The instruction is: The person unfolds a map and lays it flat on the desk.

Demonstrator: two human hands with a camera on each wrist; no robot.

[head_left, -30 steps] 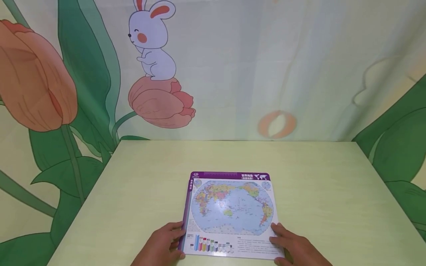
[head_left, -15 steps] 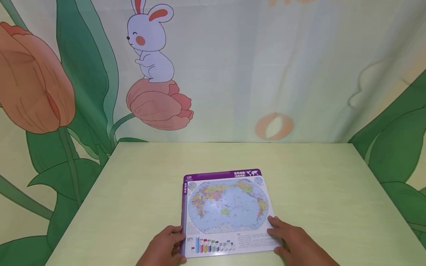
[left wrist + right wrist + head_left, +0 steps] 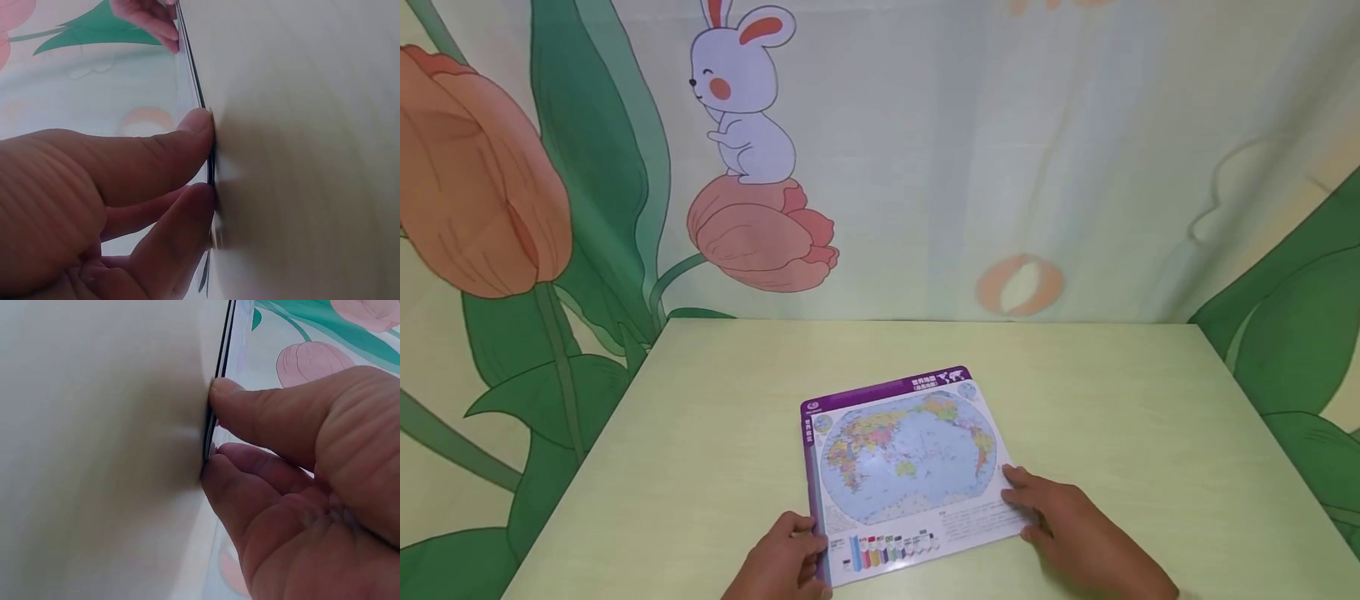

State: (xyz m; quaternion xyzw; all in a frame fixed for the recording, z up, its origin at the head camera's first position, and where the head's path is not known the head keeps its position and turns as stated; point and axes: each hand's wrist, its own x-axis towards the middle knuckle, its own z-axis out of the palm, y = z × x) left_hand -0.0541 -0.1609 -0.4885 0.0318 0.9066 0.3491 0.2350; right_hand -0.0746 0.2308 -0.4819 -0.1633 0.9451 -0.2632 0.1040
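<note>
A flat world map board (image 3: 910,467) with a purple top border lies on the table, turned so its top right corner points away. At its lower left corner my left hand (image 3: 782,558) holds the edge between thumb and fingers. The right hand (image 3: 1067,517) grips the lower right edge, fingertips just over the printed side. Seen low from the left wrist, the thumb and fingertips of the left hand (image 3: 144,200) meet the board's thin dark edge (image 3: 199,81). In the right wrist view, two thin dark lines run along the edge (image 3: 224,350) by the right hand (image 3: 294,475).
A pale yellow-green table (image 3: 1112,417) spreads around the board. Its far edge meets a hanging cloth (image 3: 887,167) printed with a white rabbit (image 3: 752,125), tulips and green leaves, which also runs down both sides of the table.
The board has turned counterclockwise, its top right corner swinging away and to the left. My right hand has moved slightly forward, while the left hand has shifted slightly right at its corner.
</note>
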